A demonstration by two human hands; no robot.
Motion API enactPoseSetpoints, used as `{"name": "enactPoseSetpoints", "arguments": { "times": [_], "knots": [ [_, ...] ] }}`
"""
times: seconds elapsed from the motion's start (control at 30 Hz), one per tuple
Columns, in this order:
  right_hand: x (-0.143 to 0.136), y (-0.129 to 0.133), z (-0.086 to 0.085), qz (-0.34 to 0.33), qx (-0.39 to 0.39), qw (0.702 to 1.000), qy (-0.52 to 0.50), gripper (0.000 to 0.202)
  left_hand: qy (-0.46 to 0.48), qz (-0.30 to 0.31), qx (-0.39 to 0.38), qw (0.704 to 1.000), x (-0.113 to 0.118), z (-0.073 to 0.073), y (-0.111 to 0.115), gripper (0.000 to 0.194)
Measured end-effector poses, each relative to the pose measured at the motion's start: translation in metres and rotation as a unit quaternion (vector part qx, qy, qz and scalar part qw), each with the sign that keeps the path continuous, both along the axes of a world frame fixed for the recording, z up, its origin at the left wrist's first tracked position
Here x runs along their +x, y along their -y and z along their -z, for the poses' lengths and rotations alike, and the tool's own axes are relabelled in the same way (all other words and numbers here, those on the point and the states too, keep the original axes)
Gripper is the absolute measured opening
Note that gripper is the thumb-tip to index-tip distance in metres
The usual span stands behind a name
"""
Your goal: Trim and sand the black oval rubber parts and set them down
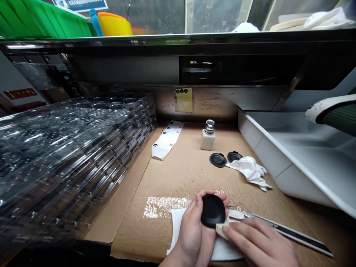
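Left hand (194,229) cradling a smooth, rounded matte-black disc (213,210), right hand (261,237) pinching an off-white cloth (221,230) at its near edge.

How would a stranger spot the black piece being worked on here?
Start from the white tray on the right and move left across the cardboard to the view's bottom centre. There, the left hand cradles a rounded black piece. Two other black pieces lie farther back, beside a crumpled white cloth; only this one is held.
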State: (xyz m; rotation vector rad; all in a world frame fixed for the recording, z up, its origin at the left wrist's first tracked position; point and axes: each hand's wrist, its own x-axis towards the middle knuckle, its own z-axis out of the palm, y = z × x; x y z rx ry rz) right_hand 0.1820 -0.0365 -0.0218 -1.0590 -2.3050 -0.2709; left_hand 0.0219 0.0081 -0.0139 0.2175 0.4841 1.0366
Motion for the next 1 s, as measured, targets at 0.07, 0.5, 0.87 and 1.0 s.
{"name": "enactPoseSetpoints", "arguments": {
  "times": [0.07,0.5,0.87,1.0],
  "knots": [
    [0.003,0.000,0.000,0.017,-0.018,0.999,-0.024,0.030,0.011,0.003,0.000,1.000,0.000,-0.001,0.000,0.028],
    [-0.032,-0.015,-0.006,-0.034,0.010,0.998,-0.058,0.026,0.010,-0.004,-0.003,1.000,0.000,0.004,-0.001,0.029],
    [-0.025,-0.018,-0.015,-0.041,-0.036,0.998,-0.021,0.026,0.023,0.002,-0.010,1.000,-0.001,0.002,0.000,0.035],
    [-0.045,-0.037,-0.016,-0.001,-0.025,0.995,-0.094,0.026,0.053,0.015,0.003,0.998,-0.001,-0.001,0.001,0.043]
  ]
}}
